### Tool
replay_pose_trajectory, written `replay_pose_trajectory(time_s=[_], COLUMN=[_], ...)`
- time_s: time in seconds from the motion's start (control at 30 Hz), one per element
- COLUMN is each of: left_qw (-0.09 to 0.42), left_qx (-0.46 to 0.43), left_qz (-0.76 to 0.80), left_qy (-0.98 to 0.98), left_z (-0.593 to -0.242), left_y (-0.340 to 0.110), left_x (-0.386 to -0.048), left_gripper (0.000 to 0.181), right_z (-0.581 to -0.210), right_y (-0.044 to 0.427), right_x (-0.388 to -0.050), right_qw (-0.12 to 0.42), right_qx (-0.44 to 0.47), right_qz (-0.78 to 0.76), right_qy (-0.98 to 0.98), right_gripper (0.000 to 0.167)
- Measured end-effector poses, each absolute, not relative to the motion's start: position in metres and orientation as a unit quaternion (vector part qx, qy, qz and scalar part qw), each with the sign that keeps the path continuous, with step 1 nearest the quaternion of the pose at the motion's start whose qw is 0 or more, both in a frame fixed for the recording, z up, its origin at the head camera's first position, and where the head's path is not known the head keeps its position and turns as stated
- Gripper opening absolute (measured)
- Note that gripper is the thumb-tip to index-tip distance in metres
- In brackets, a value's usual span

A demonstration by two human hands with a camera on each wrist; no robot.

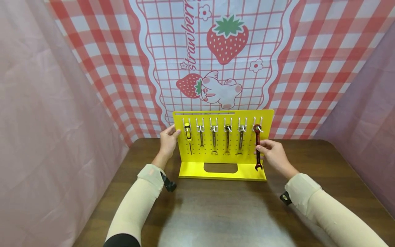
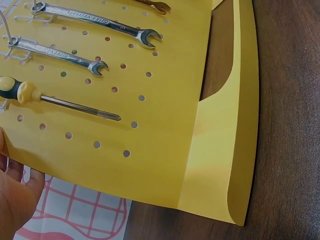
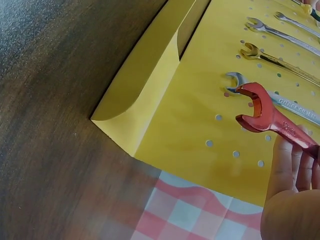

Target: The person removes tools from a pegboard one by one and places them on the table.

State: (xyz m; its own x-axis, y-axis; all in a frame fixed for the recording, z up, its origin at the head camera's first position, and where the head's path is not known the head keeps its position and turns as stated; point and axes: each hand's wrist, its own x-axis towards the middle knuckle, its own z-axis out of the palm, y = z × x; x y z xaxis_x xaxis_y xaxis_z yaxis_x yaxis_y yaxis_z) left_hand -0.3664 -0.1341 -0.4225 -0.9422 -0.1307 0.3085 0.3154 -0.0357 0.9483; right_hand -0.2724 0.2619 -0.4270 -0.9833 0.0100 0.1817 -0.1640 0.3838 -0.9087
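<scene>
A yellow pegboard stand (image 1: 197, 157) stands upright on the table. At its left edge my left hand (image 1: 168, 141) grips the board, thumb in front and fingers behind. My right hand (image 1: 274, 154) pinches a red combination wrench (image 1: 258, 147) by its shaft, open jaw downward. The wrench's ring end is at the rightmost hook (image 1: 261, 128); the head view suggests the hook's tip passes through the ring. In the right wrist view the red wrench (image 3: 285, 125) stands off the board's surface. A yellow-and-black screwdriver (image 1: 188, 132) hangs nearest my left hand.
Several more wrenches hang between the screwdriver and the red wrench, including a silver wrench (image 1: 241, 137) and a gold-toned wrench (image 3: 270, 59). The brown wooden table (image 1: 216, 212) extends in front. A strawberry-print checkered cloth (image 1: 308, 68) hangs behind, with pink curtains (image 1: 61, 120) at the sides.
</scene>
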Motion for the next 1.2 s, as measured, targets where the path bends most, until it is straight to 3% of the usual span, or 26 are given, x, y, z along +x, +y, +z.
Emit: replay_pose_trajectory(time_s=[1.2], left_qw=[0.18], left_qx=[-0.068], left_qz=[-0.694], left_qy=[-0.693], left_z=[-0.423], left_y=[-0.1326], left_x=[-0.3671], left_gripper=[0.032], right_z=[-0.4322], right_y=[0.2655], right_x=[-0.2771], right_qw=[0.098], right_qx=[0.058], right_qz=[0.533], right_qy=[-0.839], right_gripper=[0.026])
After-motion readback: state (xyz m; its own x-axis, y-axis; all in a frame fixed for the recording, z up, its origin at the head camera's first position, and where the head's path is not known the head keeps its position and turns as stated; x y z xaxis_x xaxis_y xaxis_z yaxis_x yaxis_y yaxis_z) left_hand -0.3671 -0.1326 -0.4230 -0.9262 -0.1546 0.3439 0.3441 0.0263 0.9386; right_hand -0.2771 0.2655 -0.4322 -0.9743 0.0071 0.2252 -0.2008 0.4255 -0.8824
